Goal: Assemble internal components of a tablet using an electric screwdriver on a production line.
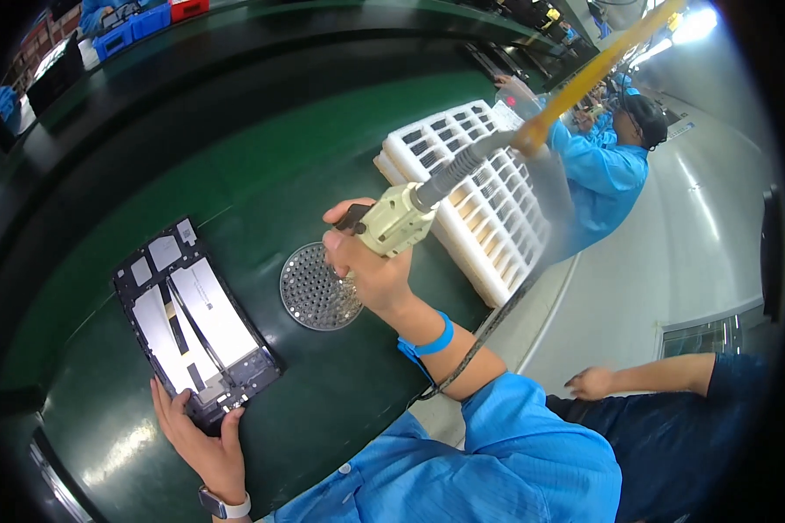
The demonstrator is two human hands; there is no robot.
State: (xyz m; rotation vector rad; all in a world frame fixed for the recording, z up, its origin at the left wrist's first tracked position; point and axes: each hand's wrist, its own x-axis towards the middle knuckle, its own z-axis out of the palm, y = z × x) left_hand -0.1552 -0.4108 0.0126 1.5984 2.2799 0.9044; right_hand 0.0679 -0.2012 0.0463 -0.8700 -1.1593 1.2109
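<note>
My left hand (202, 442) rests at the lower corner of an opened tablet (202, 318), fingers and thumb on either side of the corner. The tablet lies on the green bench with its silver battery and dark circuit parts uncovered. In my right hand (377, 272) is a cream-coloured electric screwdriver (399, 220), its black lever near my fingertips and a ribbed grey cable sleeve behind it. A round metal screw tray (310, 301) full of small holes lies partly under this hand; my hand hides the driver's tip.
White foam trays (488, 187) with many slots stand stacked right of the screw tray. A yellow hose (597, 74) runs overhead. A dark shelf (262, 74) spans the back. A co-worker in blue (606, 170) is at far right; another person's arm (645, 376) reaches in nearer.
</note>
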